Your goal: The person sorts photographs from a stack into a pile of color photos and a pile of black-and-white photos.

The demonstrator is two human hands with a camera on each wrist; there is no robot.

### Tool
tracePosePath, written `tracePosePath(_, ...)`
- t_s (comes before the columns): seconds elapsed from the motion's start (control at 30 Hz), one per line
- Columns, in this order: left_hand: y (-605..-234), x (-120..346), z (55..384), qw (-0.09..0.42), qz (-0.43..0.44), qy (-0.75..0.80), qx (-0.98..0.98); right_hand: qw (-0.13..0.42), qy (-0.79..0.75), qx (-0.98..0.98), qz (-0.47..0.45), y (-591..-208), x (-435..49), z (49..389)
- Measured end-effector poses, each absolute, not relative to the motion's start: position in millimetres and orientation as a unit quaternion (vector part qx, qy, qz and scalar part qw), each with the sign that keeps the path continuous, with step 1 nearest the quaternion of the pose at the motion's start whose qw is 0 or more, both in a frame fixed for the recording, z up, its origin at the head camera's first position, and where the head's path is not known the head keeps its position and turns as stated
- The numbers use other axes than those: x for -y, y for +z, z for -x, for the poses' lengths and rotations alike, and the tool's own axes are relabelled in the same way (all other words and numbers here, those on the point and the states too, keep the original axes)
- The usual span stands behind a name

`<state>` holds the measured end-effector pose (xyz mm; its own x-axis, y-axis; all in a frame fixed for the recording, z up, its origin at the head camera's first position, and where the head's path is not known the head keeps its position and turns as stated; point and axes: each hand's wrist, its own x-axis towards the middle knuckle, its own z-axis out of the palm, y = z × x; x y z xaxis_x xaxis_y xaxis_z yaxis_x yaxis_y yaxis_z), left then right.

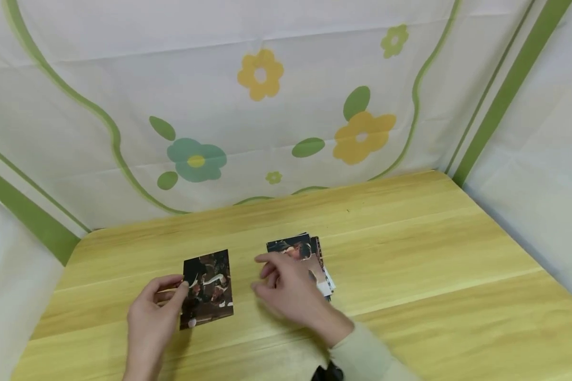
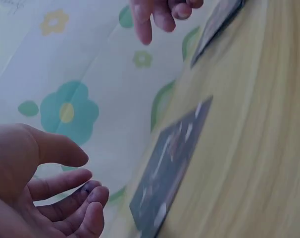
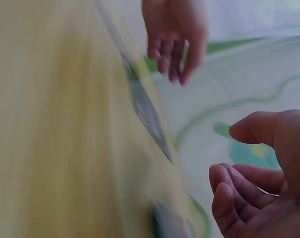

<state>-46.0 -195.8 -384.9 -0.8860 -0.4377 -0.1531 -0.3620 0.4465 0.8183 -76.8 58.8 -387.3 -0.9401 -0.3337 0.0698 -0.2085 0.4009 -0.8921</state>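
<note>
A dark printed photo [image 1: 207, 291] lies by itself on the left part of the table. Beside its left edge is my left hand [image 1: 152, 312]; the left wrist view shows a gap between thumb and fingers, and the photo [image 2: 165, 168] lying apart from them. To the right, several photos form a loose, uneven stack [image 1: 316, 259]. My right hand [image 1: 291, 291] hovers over the stack's left side and covers part of it. In the right wrist view, the right hand's [image 3: 259, 183] thumb and bent fingers are apart, with nothing between them.
The wood-grain table [image 1: 434, 254] extends right and forward of the photos. A white cloth [image 1: 286, 116] with printed flowers and green bands stands behind it, with white cloth at both sides. Something small and black [image 1: 328, 372] shows near the right sleeve [image 1: 367, 352].
</note>
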Motion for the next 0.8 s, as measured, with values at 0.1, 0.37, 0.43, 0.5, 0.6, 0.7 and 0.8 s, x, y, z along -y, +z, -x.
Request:
tracePosePath(0.1,-376.2,175.5,47.8,0.050,-0.208,-0.489,0.846,0.021,-0.514,-0.843,0.158,-377.1,-89.9,80.7)
tracePosePath(0.37,-369.0,112.1,59.5,0.043,-0.113,-0.537,0.835,-0.049,-0.471,-0.875,0.097,-366.1,-144.3,85.7)
tracePosePath(0.43,-372.0,100.5,62.0,0.036,-0.104,-0.545,0.831,-0.053,-0.471,-0.876,0.088,-367.5,-147.8,86.1)
tracePosePath(0.5,-375.4,92.6,63.3,0.028,-0.101,-0.550,0.829,-0.051,-0.473,-0.875,0.087,-369.8,-148.6,86.5)
tracePosePath(0.6,-380.7,87.9,64.2,0.022,-0.099,-0.552,0.827,-0.034,-0.474,-0.876,0.085,-372.3,-148.3,87.2)
tracePosePath(0.7,-385.7,84.3,65.4,0.027,-0.100,-0.554,0.826,-0.025,-0.466,-0.881,0.079,-375.0,-150.1,89.3)
tracePosePath(0.8,-392.1,76.8,68.5,0.031,-0.097,-0.566,0.818,-0.022,-0.449,-0.890,0.075,-376.8,-152.6,92.1)
